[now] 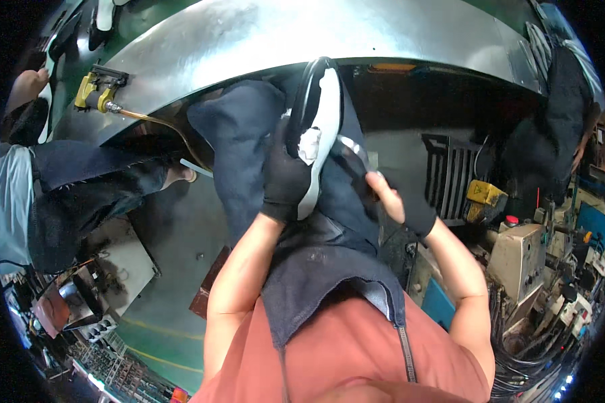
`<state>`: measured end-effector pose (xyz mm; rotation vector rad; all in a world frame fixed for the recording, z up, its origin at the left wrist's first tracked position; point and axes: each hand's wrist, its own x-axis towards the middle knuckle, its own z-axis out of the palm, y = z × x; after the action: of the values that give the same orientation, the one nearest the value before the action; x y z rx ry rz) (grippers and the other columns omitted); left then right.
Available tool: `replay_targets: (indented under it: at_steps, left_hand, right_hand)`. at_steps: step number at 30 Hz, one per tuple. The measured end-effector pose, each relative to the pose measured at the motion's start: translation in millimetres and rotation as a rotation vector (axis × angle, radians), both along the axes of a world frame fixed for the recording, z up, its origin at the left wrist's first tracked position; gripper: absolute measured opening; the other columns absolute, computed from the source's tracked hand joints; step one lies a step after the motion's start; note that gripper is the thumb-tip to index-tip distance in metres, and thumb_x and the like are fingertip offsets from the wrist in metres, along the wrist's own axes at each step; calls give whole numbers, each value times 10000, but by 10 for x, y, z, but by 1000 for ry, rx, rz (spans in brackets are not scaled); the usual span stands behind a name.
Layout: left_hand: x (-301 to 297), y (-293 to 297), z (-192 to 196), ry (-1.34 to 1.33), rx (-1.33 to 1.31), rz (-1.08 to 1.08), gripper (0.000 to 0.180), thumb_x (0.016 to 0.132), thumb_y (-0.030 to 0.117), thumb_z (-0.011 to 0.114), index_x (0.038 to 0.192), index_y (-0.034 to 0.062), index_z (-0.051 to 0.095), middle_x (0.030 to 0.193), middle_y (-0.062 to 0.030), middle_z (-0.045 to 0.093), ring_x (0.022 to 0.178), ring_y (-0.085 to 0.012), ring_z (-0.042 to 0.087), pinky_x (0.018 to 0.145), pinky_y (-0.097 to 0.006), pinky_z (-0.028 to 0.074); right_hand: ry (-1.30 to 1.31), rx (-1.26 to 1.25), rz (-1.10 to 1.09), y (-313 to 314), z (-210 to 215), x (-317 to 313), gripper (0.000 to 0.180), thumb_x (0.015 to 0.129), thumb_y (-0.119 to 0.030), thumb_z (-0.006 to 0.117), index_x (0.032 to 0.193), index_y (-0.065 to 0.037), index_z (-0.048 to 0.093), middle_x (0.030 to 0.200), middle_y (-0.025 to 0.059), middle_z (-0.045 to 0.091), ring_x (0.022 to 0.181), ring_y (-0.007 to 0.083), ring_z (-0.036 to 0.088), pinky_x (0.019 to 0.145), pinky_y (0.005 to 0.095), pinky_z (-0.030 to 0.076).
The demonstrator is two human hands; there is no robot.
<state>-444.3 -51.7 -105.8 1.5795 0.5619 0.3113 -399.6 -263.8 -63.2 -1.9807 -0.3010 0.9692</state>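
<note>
My left hand [286, 178], in a black glove, is closed around a black shoe [308, 94] held over my lap, its white underside [329, 111] turned up and its narrow end pointing away from me. A crumpled white patch [309, 145] sits midway along the shoe, beside my left fingers. My right hand [400, 201], in a black glove with the thumb bare, is closed on a dark tool with a shiny metal end [351, 149]. That end is near the shoe's right edge; blur hides its exact kind and whether it touches.
A curved metal table [235, 40] spans the far side. On its left lies a yellow air-powered gun [94, 93] with a hose [148, 117]. Other people sit at left and right. Machinery [521, 258] with cables and a yellow pedal [485, 195] stand at right.
</note>
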Motion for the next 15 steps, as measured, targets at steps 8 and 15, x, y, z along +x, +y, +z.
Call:
replay_targets:
  at_steps: [8, 15]
  left_hand:
    - [-199, 248, 46, 7, 242, -353, 764, 729, 283, 772, 1321, -17, 393, 1279, -197, 475, 1222, -314, 445, 1032, -392, 335]
    - [-238, 383, 222, -5, 301, -302, 918, 661, 239, 822, 1383, -8, 312, 1358, -195, 429, 1281, -295, 407, 1064, -382, 322]
  right_hand:
    - [-460, 210, 247, 597, 464, 254, 338, 944, -330, 495, 848, -25, 604, 697, 127, 607, 592, 263, 583, 576, 353, 454]
    - [427, 22, -458, 107, -403, -688, 645, 953, -600, 250, 949, -59, 601, 670, 90, 625, 615, 177, 589, 620, 274, 463]
